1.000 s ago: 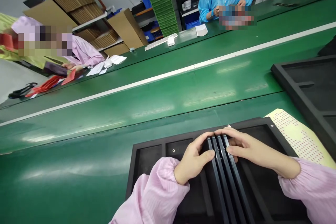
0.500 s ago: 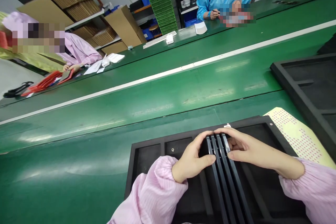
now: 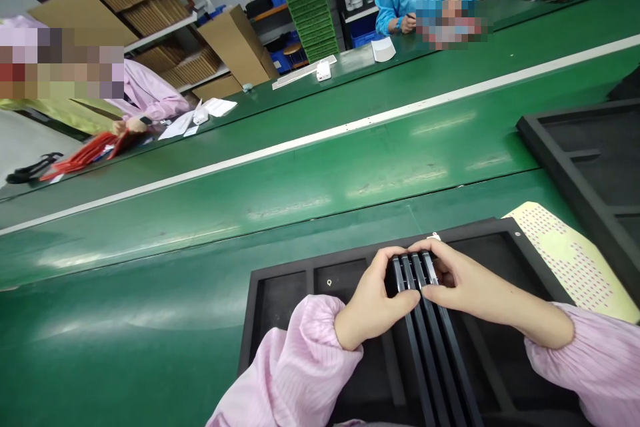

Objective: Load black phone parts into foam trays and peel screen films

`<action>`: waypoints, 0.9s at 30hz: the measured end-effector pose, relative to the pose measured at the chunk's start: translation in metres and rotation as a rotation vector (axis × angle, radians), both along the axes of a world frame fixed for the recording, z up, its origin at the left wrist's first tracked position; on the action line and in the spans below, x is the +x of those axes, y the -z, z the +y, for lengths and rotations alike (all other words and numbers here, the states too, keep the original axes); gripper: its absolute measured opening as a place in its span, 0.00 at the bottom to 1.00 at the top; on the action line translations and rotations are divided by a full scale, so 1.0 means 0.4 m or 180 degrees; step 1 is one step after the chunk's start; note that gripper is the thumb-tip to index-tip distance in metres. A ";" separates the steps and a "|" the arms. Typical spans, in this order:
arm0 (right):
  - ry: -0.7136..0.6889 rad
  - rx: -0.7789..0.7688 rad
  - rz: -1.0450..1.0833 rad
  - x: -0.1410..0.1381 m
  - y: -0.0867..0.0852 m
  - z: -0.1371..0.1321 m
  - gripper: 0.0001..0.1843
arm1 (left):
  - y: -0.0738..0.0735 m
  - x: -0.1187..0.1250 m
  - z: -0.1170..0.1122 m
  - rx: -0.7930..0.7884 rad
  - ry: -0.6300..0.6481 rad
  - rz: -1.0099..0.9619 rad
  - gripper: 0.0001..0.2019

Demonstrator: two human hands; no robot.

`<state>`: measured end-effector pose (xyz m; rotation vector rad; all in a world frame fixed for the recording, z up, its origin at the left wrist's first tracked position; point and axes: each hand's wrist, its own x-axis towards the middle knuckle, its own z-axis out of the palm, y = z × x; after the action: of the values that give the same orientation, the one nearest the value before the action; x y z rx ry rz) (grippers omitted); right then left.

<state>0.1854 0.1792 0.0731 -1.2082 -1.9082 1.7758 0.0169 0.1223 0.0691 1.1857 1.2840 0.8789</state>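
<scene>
Several long, slim dark panels stand on edge side by side, their narrow shiny edges facing up. My left hand grips the far end of this row from the left, thumb pressed on the top edges. From the right, my right hand holds the same end, its thumb close to the left one. Both sets of fingers curl over the far ends. Beneath lies a black compartmented tray. The near ends of the panels run out of the bottom of the view, and their broad faces are mostly hidden.
A second black tray lies at the right, by a yellow dotted sheet. A green worktop with a white strip crosses the view. Across it, a person in blue and others at the left handle items.
Both thumbs have moved inward across the panels' top edges and are closer together. The panels have hardly moved. At the far left, a person's hands have shifted over red items.
</scene>
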 end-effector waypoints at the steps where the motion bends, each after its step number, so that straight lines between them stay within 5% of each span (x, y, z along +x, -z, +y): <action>1: 0.0010 -0.0012 -0.0011 0.002 0.000 0.000 0.25 | -0.001 0.000 -0.001 -0.0018 -0.0017 0.0059 0.24; 4: -0.0137 -0.0136 0.0059 0.011 -0.006 0.005 0.27 | -0.004 -0.009 0.000 -0.0021 0.0097 0.0064 0.26; 9: -0.0752 -0.0456 0.0288 0.042 -0.021 0.022 0.35 | -0.009 -0.042 0.009 0.0027 0.0883 -0.0221 0.39; 13: -0.0827 -0.0536 0.0371 0.054 -0.022 0.025 0.38 | -0.010 -0.046 0.013 0.0063 0.0975 -0.0232 0.39; 22: -0.0395 0.0023 0.0133 0.030 -0.012 -0.002 0.39 | -0.010 -0.006 0.002 0.0154 0.0601 0.0097 0.36; 25: -0.0277 0.0123 0.0012 0.035 -0.010 -0.008 0.43 | -0.016 0.006 -0.024 0.0276 -0.0025 0.0650 0.38; 27: -0.0106 0.0308 -0.0257 0.030 -0.021 -0.016 0.45 | -0.024 0.020 -0.057 0.0270 -0.0311 0.1244 0.29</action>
<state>0.1974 0.1726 0.0814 -1.2384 -2.0454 1.6535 0.0247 0.0994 0.0786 1.4194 1.6429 0.8018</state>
